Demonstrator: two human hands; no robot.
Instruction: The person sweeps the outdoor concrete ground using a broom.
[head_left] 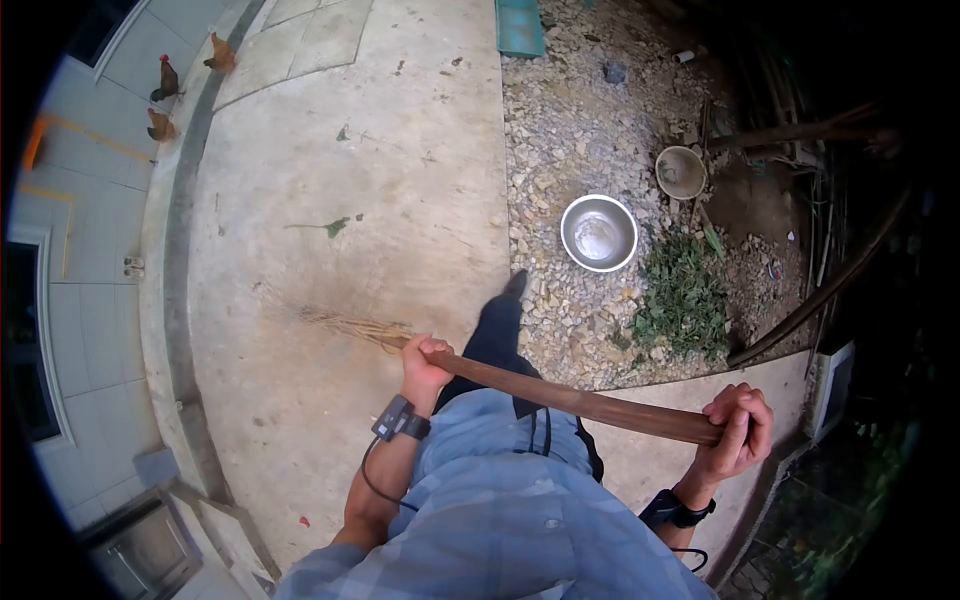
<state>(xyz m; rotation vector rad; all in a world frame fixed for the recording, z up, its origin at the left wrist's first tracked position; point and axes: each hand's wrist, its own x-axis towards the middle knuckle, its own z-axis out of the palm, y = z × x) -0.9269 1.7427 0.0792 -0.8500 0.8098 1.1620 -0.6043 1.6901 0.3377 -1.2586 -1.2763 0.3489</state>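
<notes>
A twig broom [570,397] with a thick brown wooden handle lies across the front of my body. My left hand [425,368] is closed around the handle close to where the twigs begin. Toward the other end of the handle, my right hand [738,430] has its fingers wrapped round the wood. The thin, pale twigs [355,325] point left over the concrete, their tips blurred. Further ahead on that concrete is a wilted green leaf [335,228].
On the gravel [560,130] to the right stand a shiny metal basin [599,233] and a dirty bucket [681,173], near a heap of green leaves [685,295]. A teal trough [520,28] sits farther ahead. Several chickens [166,80] are by the tiled wall [105,330] on the left.
</notes>
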